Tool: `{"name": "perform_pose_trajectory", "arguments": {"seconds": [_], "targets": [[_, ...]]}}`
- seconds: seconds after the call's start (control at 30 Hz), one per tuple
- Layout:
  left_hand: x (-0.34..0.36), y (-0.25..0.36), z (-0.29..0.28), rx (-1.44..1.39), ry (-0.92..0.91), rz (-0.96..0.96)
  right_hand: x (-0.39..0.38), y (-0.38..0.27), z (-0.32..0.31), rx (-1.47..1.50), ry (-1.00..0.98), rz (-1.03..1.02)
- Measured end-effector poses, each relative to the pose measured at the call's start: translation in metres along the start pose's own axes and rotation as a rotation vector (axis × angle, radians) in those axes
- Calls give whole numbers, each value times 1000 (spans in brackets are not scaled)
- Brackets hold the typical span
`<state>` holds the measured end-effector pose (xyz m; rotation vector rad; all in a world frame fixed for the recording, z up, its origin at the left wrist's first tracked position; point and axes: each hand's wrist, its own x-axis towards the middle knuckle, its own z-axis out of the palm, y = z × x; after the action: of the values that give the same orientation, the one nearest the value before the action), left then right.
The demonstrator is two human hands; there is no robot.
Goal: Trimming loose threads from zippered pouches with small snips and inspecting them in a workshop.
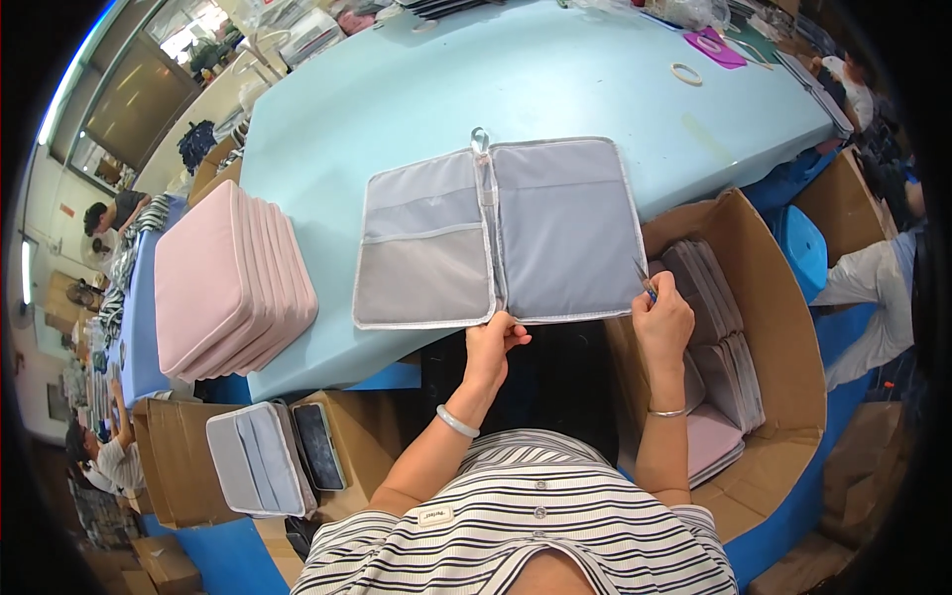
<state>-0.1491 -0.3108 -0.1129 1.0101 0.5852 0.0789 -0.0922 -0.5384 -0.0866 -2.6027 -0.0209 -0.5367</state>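
A grey fabric case (565,228) lies spread open on the light blue table, with pale piping around its edges and pockets on its left half. A ribbon loop (480,140) sticks up at the far end of its spine. My left hand (493,342) pinches the near edge of the case at the spine. Close to the right edge of the case, my right hand (663,315) is closed around small thread snips (644,274). Their narrow blades point up and away, and the handle is mostly hidden in my fingers.
A stack of pink padded cases (233,283) stands at the table's left edge. A cardboard box (793,397) with several grey and pink cases is at my right. Below left, a folded grey case (253,461) and a phone (317,446) rest on another box. Tape rolls (685,74) lie far right.
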Motion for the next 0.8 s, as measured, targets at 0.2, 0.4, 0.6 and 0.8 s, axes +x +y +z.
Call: {"name": "perform_pose_trajectory", "arguments": {"seconds": [0.2,0.4,0.6,0.8], "targets": [[-1,0,3,-17,-14,14,-2,-2,0,64,3,-23],[-18,20,-19,342,-285,-237,10,1,-11,188,47,-32],[-46,85,-7,1003,-590,122,27,-28,-20,330,-198,101],[40,113,3,1083,-303,889,49,-70,7,443,-208,-320]]}}
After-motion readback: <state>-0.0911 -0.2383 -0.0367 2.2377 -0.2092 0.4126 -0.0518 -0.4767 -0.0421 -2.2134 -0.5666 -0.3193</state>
